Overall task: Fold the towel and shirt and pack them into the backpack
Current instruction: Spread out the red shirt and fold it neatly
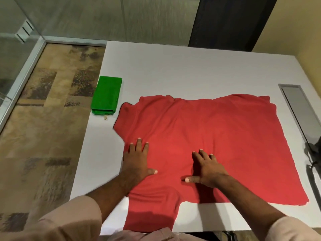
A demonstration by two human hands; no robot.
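The red shirt (217, 136) is being spread flat on the white table (173, 66), its long axis running left to right, with one sleeve draped toward the near edge and the other lying at the left end beside the folded green towel (106, 95). Both hands are being pressed palm-down on the near half of the cloth, fingers straight and splayed, nothing being gripped. The left hand (137, 159) is being held at the shirt's left edge, closest to the far sleeve; the right hand (207, 167) is being kept nearer the middle. The bulk of the fabric is lying beyond and to the right of the fingers, so the first fold is likely being lined up from the left side. A dark strap at the right edge may be the backpack; that cannot be told.
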